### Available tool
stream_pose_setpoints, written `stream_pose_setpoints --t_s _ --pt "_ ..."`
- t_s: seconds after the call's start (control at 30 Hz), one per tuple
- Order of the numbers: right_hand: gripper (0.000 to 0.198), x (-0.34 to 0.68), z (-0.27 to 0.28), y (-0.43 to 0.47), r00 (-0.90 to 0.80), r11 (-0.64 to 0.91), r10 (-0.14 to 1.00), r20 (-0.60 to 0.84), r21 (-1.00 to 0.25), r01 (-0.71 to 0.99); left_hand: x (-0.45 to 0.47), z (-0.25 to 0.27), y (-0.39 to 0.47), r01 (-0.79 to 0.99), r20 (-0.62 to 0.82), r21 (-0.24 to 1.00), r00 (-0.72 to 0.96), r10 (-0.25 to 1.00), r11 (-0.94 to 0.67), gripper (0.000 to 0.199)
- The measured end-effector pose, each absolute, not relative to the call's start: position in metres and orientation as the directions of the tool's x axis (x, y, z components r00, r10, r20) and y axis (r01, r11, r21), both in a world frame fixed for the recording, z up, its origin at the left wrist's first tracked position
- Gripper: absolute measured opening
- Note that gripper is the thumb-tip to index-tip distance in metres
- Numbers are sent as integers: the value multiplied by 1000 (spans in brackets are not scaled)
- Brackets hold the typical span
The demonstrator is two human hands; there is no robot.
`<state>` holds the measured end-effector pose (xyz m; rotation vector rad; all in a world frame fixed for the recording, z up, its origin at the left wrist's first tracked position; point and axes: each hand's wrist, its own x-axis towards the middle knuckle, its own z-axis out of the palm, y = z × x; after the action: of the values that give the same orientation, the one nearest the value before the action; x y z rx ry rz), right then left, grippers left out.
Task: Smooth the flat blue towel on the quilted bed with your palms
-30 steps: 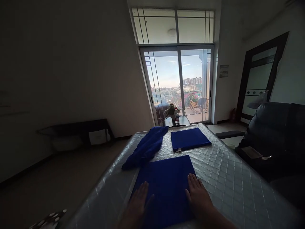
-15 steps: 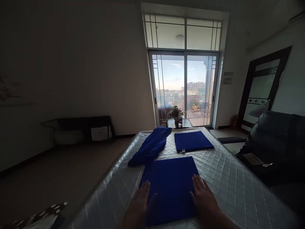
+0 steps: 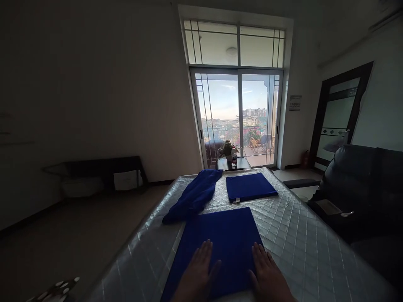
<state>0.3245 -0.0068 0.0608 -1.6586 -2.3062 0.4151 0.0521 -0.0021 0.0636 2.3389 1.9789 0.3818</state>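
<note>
Right in front of me a flat, folded blue cloth (image 3: 224, 226) lies on a quilted silver cover (image 3: 292, 235). My left hand (image 3: 199, 268) rests palm down on the cloth's left part, fingers stretched out. On its right edge lies my right hand (image 3: 267, 268), also flat with fingers extended. Beyond it, a second folded blue cloth (image 3: 252, 186) with a small white tag lies at the far right. A loosely bunched blue cloth (image 3: 193, 196) sits at the far left, its near end close to the front cloth's far edge.
A small dark table (image 3: 241, 163) with a potted plant (image 3: 228, 149) and a bottle (image 3: 234, 156) stands before the sliding glass door (image 3: 217, 109). A black armchair (image 3: 362, 184) is on the right. Along the left wall is a low dark stand (image 3: 103, 163).
My left hand has moved right, from the cloth's left edge onto its surface. My right hand has slid slightly nearer along the right edge. The view has shifted a little.
</note>
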Motion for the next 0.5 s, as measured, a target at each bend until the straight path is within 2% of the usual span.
stream_pose_setpoints --t_s 0.13,0.23,0.3,0.4,0.5 --pt "64 328 44 -2 -316 330 943 101 -389 860 123 72 2 868 135 255 404 905 -426 72" --pt "59 331 35 2 -343 366 930 129 -375 852 158 71 5 800 135 299 505 853 -521 70" --pt "58 332 34 4 -352 371 928 122 -369 852 164 65 8 785 148 292 527 837 -546 68" --pt "60 333 38 4 -351 352 933 73 -375 858 146 52 9 802 195 211 525 828 -558 66" --pt "64 332 43 1 -329 328 942 67 -395 858 104 40 5 860 233 128 457 858 -494 65"
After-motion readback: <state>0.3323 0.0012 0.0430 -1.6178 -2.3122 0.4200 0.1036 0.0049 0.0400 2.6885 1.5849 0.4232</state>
